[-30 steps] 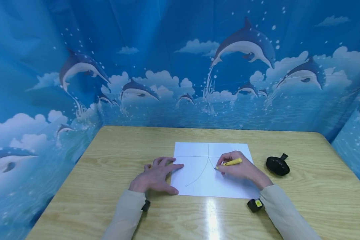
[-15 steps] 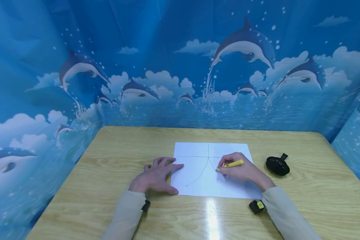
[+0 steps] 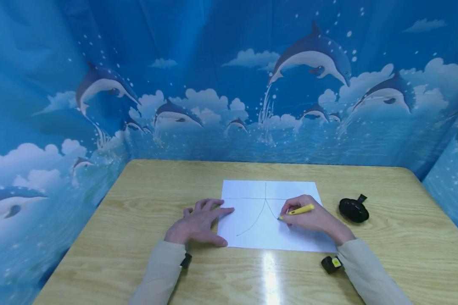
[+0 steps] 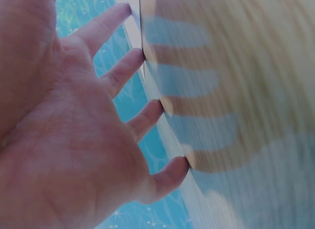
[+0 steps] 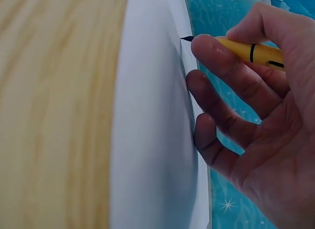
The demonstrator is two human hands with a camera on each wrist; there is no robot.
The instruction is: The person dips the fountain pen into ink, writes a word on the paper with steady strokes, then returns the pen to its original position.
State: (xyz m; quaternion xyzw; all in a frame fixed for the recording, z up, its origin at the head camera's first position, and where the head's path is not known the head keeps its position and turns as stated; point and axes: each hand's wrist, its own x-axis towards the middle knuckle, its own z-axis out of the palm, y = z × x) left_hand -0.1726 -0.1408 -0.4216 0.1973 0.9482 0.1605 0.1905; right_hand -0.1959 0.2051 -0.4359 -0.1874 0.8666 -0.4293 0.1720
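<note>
A white sheet of paper point(image 3: 252, 228) lies on the table, bearing a vertical line, a horizontal line and two curves that spread downward from their crossing. My right hand point(image 3: 309, 216) pinches a yellow fountain pen point(image 3: 302, 209), its dark nib touching the paper at the lower end of the right-hand curve. In the right wrist view the pen point(image 5: 261, 52) sits between thumb and fingers, and the other fingertips rest near the paper point(image 5: 147, 115). My left hand point(image 3: 198, 224) lies with spread fingers at the sheet's left edge; in the left wrist view its fingertips point(image 4: 178, 171) touch the surface.
A small glossy black object point(image 3: 353, 210) with a short tab, perhaps a case, lies right of the paper. The wooden table point(image 3: 137, 199) reaches back to a blue curtain point(image 3: 213, 140) printed with dolphins. Black wrist cameras point(image 3: 331, 264) hang under both sleeves.
My right hand and the pen have slid slightly right and toward me, and the right-hand curve has grown longer. The left hand keeps its place.
</note>
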